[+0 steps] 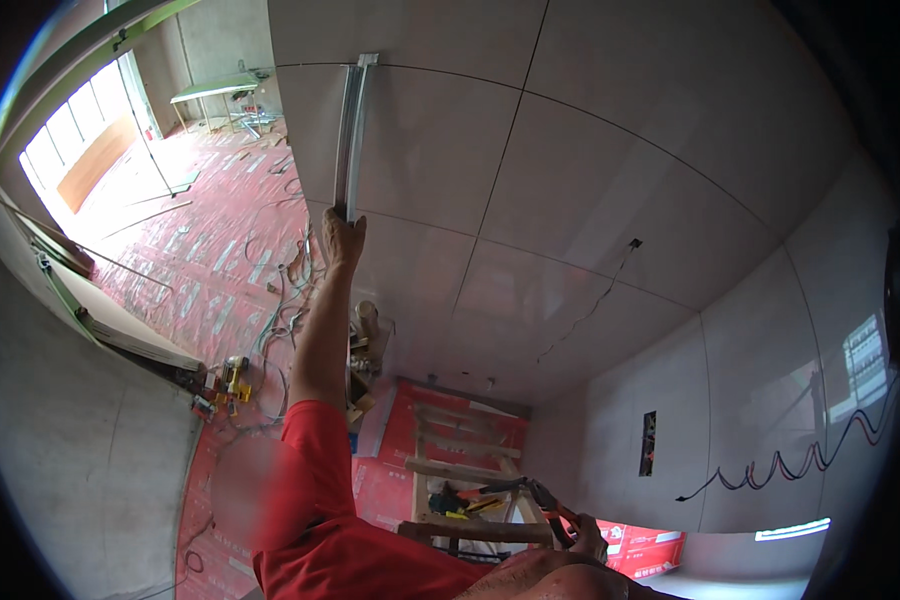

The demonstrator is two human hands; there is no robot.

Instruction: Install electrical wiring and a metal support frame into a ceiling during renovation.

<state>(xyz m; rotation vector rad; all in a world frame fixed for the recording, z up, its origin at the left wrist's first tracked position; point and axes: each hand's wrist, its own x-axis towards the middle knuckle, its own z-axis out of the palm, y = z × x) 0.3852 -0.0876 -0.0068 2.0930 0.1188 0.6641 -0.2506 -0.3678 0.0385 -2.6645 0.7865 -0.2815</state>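
My left arm, in a red sleeve, reaches up to a large grey wall panel (420,150). My left hand (342,240) is closed around the lower end of a long silvery metal strip (350,130). The strip runs upright along the panel, its top reaching a dark joint line. Low on the right, my right hand (590,540) grips a hand tool with black and orange parts (542,495); its exact kind is not clear. That hand is partly hidden by my own body.
Wooden rungs of a ladder-like frame (470,470) stand below, with tools beyond. A yellow drill (235,378) and loose cables (280,330) lie on the red-covered floor (220,240). Wires hang from the right wall (770,468). A green-topped table (215,88) stands far left.
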